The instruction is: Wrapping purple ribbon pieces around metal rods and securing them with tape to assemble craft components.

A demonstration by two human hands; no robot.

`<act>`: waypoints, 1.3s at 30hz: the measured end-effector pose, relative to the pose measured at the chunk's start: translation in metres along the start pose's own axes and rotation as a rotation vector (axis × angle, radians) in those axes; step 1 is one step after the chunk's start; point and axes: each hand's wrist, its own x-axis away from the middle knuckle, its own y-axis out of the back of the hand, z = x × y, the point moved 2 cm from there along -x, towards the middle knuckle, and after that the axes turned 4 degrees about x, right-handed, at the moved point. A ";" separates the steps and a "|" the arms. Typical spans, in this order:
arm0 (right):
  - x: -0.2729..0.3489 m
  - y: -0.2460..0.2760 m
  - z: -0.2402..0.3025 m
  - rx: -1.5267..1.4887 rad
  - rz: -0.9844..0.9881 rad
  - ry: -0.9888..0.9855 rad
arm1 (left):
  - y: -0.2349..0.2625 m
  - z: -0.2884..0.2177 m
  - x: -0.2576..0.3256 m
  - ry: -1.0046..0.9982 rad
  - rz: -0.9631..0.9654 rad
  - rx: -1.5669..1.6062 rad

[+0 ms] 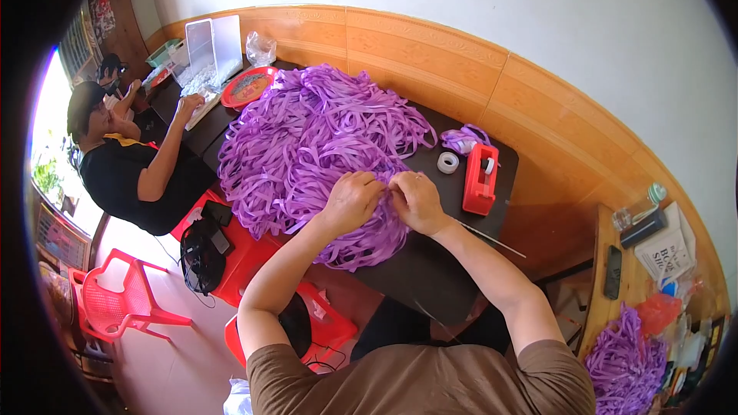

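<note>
A big tangled heap of purple ribbon (323, 131) covers much of the dark table (442, 277). Over its near right part, my left hand (354, 201) and my right hand (417, 200) come together, fingertips almost touching. Both have their fingers closed in a pinch on purple ribbon; the exact bit between the fingertips is too small to make out. To the right of my right hand stands a red tape dispenser (480, 188), with a white tape roll (447, 162) and a small purple ribbon bundle (461, 141) beside it. A thin rod (496, 240) lies near my right forearm.
At the far left, two people (127, 161) sit working by a red round tray (250, 87) and a clear bin (201, 50) of small white pieces. Red stools (250, 261) and a red chair (123, 300) stand left. A wooden side table (603, 284) at right holds more ribbon (626, 361).
</note>
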 end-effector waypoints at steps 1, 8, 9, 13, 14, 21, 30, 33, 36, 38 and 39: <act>0.001 0.000 -0.001 -0.011 0.018 -0.074 | -0.002 0.001 0.001 -0.001 -0.001 -0.001; 0.012 -0.001 0.004 -0.078 -0.002 -0.209 | 0.002 -0.002 -0.006 -0.027 0.058 0.020; 0.013 -0.002 0.005 -0.093 0.002 -0.219 | 0.003 -0.001 -0.005 -0.042 0.087 0.003; 0.013 -0.008 0.003 -0.085 0.019 -0.269 | -0.002 0.005 -0.005 -0.066 0.135 -0.012; 0.013 -0.012 0.001 -0.084 0.019 -0.268 | -0.003 0.005 -0.005 -0.073 0.134 -0.014; 0.008 -0.021 0.002 -0.062 -0.032 -0.120 | -0.001 0.007 -0.004 -0.126 0.193 -0.072; -0.011 -0.003 0.011 0.006 -0.186 0.093 | 0.022 0.000 -0.019 -0.087 -0.111 -0.033; -0.016 0.003 0.017 -0.026 -0.152 0.020 | 0.026 -0.002 -0.015 0.068 -0.106 0.100; -0.019 0.005 0.023 -0.133 -0.151 -0.113 | 0.026 0.001 -0.010 0.175 -0.092 0.261; -0.020 0.002 0.024 -0.168 -0.086 -0.200 | 0.024 0.001 -0.008 0.167 -0.070 0.303; -0.020 0.002 0.024 -0.165 -0.087 -0.202 | 0.025 -0.001 -0.010 0.144 -0.083 0.275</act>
